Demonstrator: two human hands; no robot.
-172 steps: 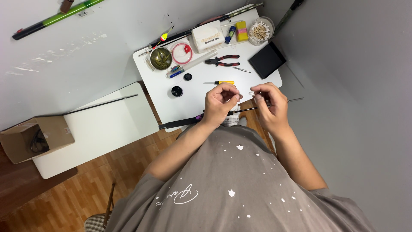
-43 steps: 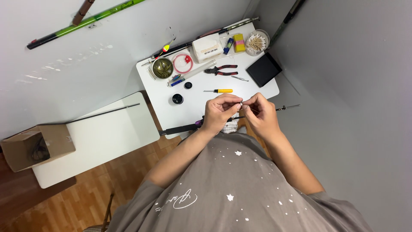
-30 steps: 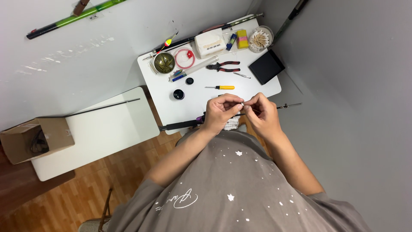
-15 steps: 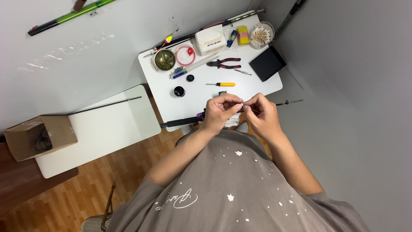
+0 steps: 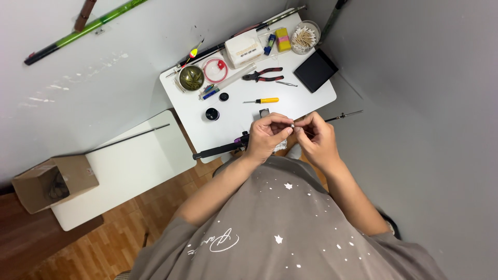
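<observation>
I am looking down into a grey-walled corner where a small white surface (image 5: pixel 244 111) is standing over a wooden floor, with a second, lower white surface (image 5: pixel 129 166) and a cardboard box (image 5: pixel 54 181) to the side. My left hand (image 5: pixel 267 136) and my right hand (image 5: pixel 319 139) are meeting just above the near edge of the surface, and the fingertips of both are pinching closed on a tiny silvery part (image 5: pixel 293 125) that sits on a thin dark rod (image 5: pixel 218 150); the rod is running under both hands, its thicker handle to the left and its fine tip (image 5: pixel 345 114) pointing right. I am judging this rod as light, stiff but easy to snap near the tip, and the little part as slippery, so holding close beside the part seems safest. Further back on the surface are lying a yellow-handled screwdriver (image 5: pixel 262 100), red-handled pliers (image 5: pixel 263 75), a black pad (image 5: pixel 316 70), a round dish of cotton swabs (image 5: pixel 305 37) and a white box (image 5: pixel 244 47).
</observation>
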